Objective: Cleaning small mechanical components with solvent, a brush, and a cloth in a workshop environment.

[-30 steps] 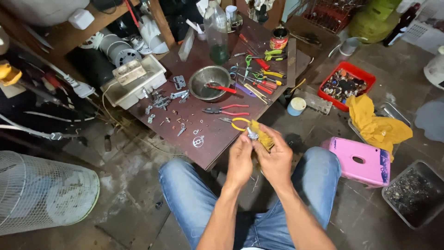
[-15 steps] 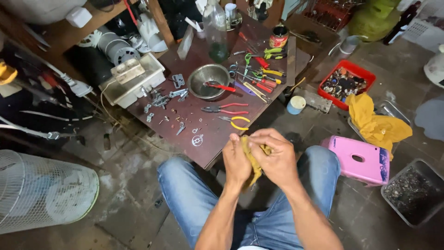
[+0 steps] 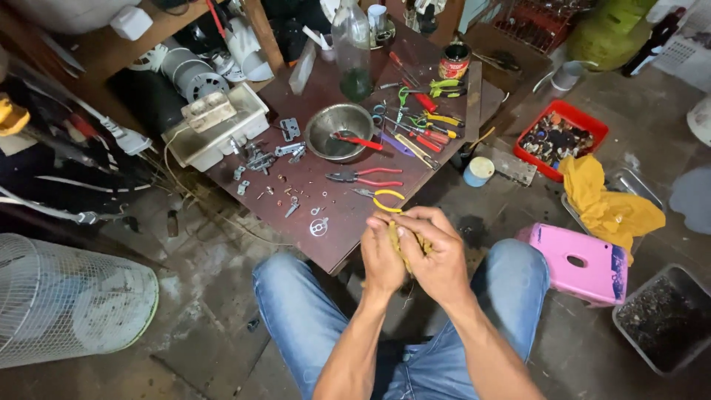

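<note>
Both hands have pulled back from the table edge and now bunch the yellow rag up small, where before it hung down longer between them.

Left hand (image 3: 383, 255) and right hand (image 3: 437, 252) are pressed close together over the knees, fingers curled tight around the rag (image 3: 404, 248); only a little yellow shows between them, and what is inside the rag cannot be seen. Just past the fingers lies a pair of yellow pliers (image 3: 381, 198) on the brown table (image 3: 348, 237), with red pliers (image 3: 363, 176) a bit further on. A metal bowl (image 3: 339, 130) sits in the middle of the table with a red tool in it. Small metal bits lie near the left edge. A pink stool (image 3: 581, 259) stands on the floor to the right, near a big yellow cloth (image 3: 607, 204) and a red tray (image 3: 563, 137).
</note>
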